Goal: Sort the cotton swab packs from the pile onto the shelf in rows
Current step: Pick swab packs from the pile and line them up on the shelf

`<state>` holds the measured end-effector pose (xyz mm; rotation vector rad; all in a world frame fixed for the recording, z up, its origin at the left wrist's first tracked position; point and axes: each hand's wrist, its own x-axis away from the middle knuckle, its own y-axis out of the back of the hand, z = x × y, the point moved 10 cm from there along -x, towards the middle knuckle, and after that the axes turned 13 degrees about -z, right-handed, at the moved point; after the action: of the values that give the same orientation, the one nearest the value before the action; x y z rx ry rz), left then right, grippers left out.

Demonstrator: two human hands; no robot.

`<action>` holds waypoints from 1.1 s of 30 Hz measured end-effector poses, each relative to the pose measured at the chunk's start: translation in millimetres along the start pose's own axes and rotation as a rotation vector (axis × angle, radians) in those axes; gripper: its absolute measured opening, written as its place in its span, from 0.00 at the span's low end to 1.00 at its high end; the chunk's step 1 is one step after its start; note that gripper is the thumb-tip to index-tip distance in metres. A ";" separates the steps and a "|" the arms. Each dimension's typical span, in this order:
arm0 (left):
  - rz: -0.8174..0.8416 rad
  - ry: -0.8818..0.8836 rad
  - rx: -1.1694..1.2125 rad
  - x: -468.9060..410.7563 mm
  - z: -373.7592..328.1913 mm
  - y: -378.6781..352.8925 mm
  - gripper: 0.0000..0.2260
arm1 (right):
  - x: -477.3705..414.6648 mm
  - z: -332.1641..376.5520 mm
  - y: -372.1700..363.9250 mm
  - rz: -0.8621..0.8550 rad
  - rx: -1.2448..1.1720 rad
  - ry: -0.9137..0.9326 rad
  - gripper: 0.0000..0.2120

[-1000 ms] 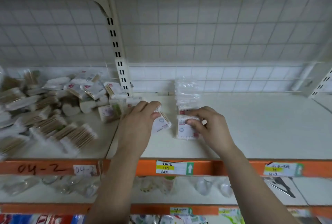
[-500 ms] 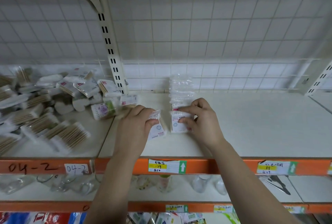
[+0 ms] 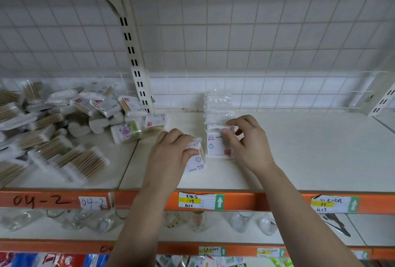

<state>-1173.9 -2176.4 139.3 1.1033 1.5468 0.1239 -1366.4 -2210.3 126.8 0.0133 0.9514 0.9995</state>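
- Low down by me, a lower shelf (image 3: pixel 213 230) holds clear glass things; I cannot tell what they are
- Above it an orange rail (image 3: pixel 267 201) runs along the front of the shelf (image 3: pixel 310 155); a white and yellow price tag (image 3: pixel 201 200) is stuck on it; "04-2" is written at the left
- My left hand (image 3: pixel 168 153) is over the shelf, near its front edge; my fingers are curled round one swab pack (image 3: pixel 196 160); the pack is tilted and its white label faces me
- My right hand (image 3: pixel 249 144) is just beside it on the right; my thumb and first finger pinch the top of the front pack (image 3: pixel 214 146); my other fingers are bent and hold nothing
- The front pack stands up on the shelf with its label to me; the swab pack in my left hand is very close on its left; I cannot tell if they touch
- The row (image 3: pixel 218 106) of packs goes straight back from the front pack to the wall, one behind another
- Off to the left lies the pile (image 3: pixel 64 134) of packs, all mixed up; many show brown sticks with white tips
- A white post (image 3: pixel 136 63) with slots stands at the back, between the pile and the row
- Behind it all is a white wire grid (image 3: pixel 256 31)
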 end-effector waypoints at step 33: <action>-0.046 0.037 0.075 -11.3 -35.7 -61.1 0.14 | 9.8 -46.7 42.1 0.040 0.159 -0.116 0.11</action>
<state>-1238.9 -2200.7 121.2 1.1286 1.6196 0.0558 -1426.1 -2197.5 108.9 0.2219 0.9247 0.9471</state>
